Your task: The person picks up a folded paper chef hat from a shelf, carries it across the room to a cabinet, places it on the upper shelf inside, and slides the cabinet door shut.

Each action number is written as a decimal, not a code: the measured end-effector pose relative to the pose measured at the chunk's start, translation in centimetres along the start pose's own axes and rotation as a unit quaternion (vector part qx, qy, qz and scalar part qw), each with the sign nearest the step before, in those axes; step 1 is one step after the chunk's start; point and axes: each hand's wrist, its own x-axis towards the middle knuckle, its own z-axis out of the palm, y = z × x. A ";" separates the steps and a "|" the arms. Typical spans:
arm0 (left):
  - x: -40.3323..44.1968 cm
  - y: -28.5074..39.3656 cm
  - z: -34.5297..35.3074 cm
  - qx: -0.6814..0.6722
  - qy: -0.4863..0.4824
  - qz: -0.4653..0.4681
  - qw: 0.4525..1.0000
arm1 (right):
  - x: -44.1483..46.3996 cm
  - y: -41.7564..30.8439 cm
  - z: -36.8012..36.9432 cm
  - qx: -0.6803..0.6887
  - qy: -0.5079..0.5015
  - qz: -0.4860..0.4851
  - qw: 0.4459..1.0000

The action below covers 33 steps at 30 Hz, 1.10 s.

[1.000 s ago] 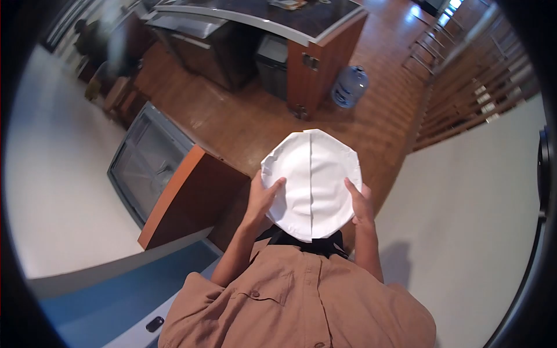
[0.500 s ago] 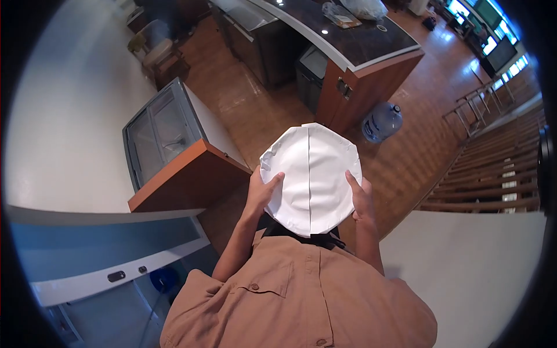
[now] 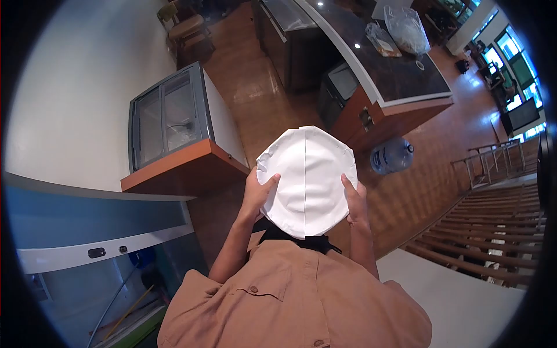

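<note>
The white round plate [image 3: 306, 203] appeared light and moderately stiff, with a thin, paper-like covering liable to crease or tear. Opposite edges offered the suitable grip, clear of the central seam [image 3: 305, 168]. The face was matte and faceted at the rim, with wrinkles at the left edge. The plate was held in front of the shirt [image 3: 354, 296], above the floor [image 3: 246, 98]. The fingers of the left hand [image 3: 253, 194] and right hand [image 3: 357, 204] were clamped on its left and right edges. A bottle [image 3: 392, 156] stood farther right, beside the worktop [image 3: 400, 75].
</note>
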 end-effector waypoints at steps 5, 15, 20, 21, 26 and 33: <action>6.0 1.1 0.2 -0.013 0.011 0.028 0.999 | 5.8 -3.5 2.0 -0.026 -0.011 -0.002 1.000; 13.8 6.7 -0.3 -0.047 0.022 0.033 0.998 | 13.8 -8.4 6.2 -0.033 -0.027 -0.005 0.999; 15.6 7.6 -0.6 -0.069 0.021 0.020 0.997 | 15.9 -9.2 7.2 -0.030 -0.040 0.002 0.999; 16.0 7.6 -0.6 -0.071 0.023 0.022 0.997 | 16.4 -9.4 7.4 -0.030 -0.044 0.008 0.999; 17.8 7.8 -0.6 -0.102 0.032 0.013 0.994 | 18.8 -10.6 8.5 -0.054 -0.051 0.008 0.997; 21.7 11.0 -0.1 -0.072 0.045 0.015 0.996 | 22.9 -14.3 10.6 -0.031 -0.081 0.016 0.996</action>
